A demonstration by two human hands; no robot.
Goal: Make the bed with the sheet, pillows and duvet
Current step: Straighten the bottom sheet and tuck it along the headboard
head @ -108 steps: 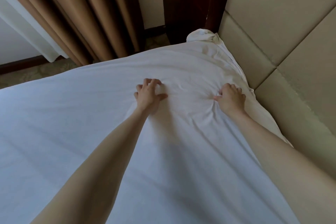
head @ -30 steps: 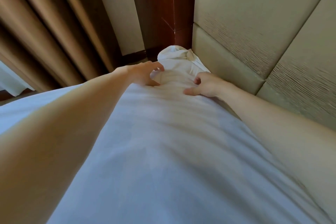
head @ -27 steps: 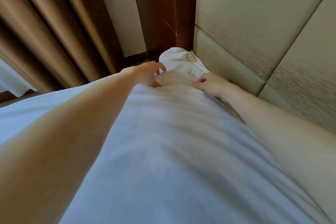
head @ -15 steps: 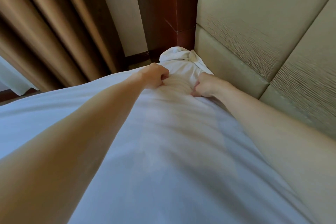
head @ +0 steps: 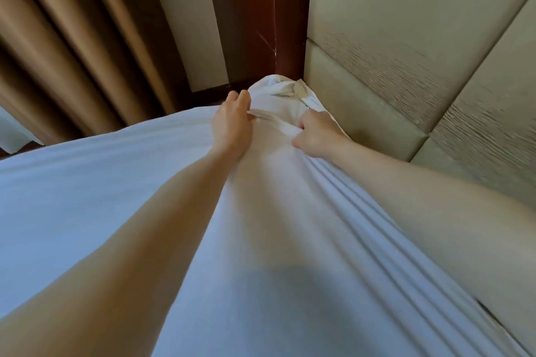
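The sheet (head: 275, 240) is white and covers the bed from the near edge up to the far corner. Most of its surface is smooth, with a soft blue tone on the left side. Long straight folds run along its right part, from the near right up to the far corner, beside the headboard (head: 406, 66). At the far corner the cloth is bunched into a crumpled lump (head: 282, 87), which sits just beside the headboard and the dark wooden post (head: 261, 23).

The left hand (head: 232, 124) lies on the sheet a little nearer than the lump. Its fingers are curled down over the far edge of a raised fold, close together, and a narrow ridge of cloth comes out from under the thumb side. It grips this fold. The fingertips themselves are hidden behind the cloth.

The right hand (head: 316, 133) is just to the right, near the headboard. It is closed like a fist, and the fingers and thumb pinch a small bunch of sheet between them. The ridge of cloth goes from one hand to the other, so both hold the same gathered part. The two hands are near each other but do not touch.

Brown curtains (head: 72, 52) hang on the far left, behind the bed.
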